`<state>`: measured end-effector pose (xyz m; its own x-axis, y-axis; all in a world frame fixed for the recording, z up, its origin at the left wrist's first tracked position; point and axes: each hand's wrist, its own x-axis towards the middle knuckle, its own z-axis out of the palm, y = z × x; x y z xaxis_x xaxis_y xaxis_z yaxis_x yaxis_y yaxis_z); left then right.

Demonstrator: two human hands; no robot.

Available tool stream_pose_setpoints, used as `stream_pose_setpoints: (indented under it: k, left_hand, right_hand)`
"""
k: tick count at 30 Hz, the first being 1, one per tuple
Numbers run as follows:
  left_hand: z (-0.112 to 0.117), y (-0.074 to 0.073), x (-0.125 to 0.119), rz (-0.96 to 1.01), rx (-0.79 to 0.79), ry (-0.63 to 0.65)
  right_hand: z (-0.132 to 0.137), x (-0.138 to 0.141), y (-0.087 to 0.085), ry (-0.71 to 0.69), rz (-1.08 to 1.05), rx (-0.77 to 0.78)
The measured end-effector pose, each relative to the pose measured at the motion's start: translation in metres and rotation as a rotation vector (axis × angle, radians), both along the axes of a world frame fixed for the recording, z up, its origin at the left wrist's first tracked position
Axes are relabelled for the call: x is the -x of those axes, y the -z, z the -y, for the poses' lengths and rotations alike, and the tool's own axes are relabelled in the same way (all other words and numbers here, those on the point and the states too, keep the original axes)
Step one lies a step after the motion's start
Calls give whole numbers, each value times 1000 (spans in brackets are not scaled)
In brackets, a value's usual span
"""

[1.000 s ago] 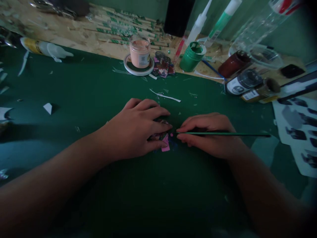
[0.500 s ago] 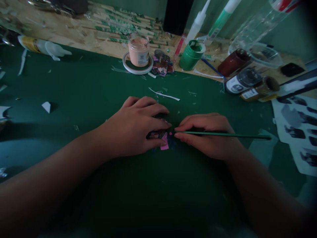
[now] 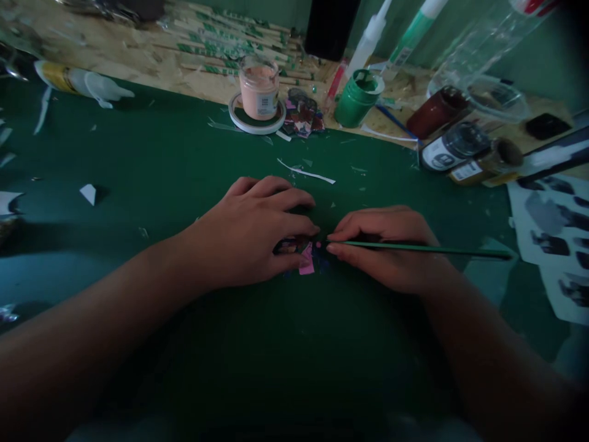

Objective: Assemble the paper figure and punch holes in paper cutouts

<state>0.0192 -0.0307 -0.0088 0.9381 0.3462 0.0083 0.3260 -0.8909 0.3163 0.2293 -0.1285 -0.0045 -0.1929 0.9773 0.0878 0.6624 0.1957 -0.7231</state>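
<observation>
- A small painted piece (image 3: 289, 247), dark with reddish patches, lies on the green mat (image 3: 207, 356) near the middle of the view, mostly covered by the left hand; its full outline cannot be made out.
- A pink patch (image 3: 306, 261) shows at its near right edge, just by the left thumb; a tiny pink dot (image 3: 318, 245) sits to the right.
- The left hand (image 3: 257, 236) is palm down, fingers parted and loosely bent, thumb and forefinger either side of the piece's visible part; how firmly it presses cannot be told.
- The right hand (image 3: 386, 245) is closed in a pinch, thumb and fingertips together on a thin green rod (image 3: 427, 249). The rod runs rightward across the hand; its left tip is too small to read.
- Beyond the hands lies a curved white strip (image 3: 308, 173).
- Farther back, an open jar of pink paint (image 3: 259, 92) stands on a round white-rimmed lid (image 3: 256, 127), with a heap of dark and pink scraps (image 3: 304, 116) just beside it.
- To the right stand an open green paint jar (image 3: 356, 103), a dark red jar (image 3: 436, 113) and a brown jar (image 3: 488, 162).
- Sheets with dark patches (image 3: 550, 245) lie at far right; a glue bottle (image 3: 78, 81) lies on its side at far left.
</observation>
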Motion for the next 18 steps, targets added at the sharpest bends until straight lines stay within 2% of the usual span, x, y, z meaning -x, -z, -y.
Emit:
stream_pose_setpoints:
  k: [18]
  left_hand:
    - [0,-1,0,-14,5,3]
  right_hand:
    - [0,1,-3,-12,-33,21]
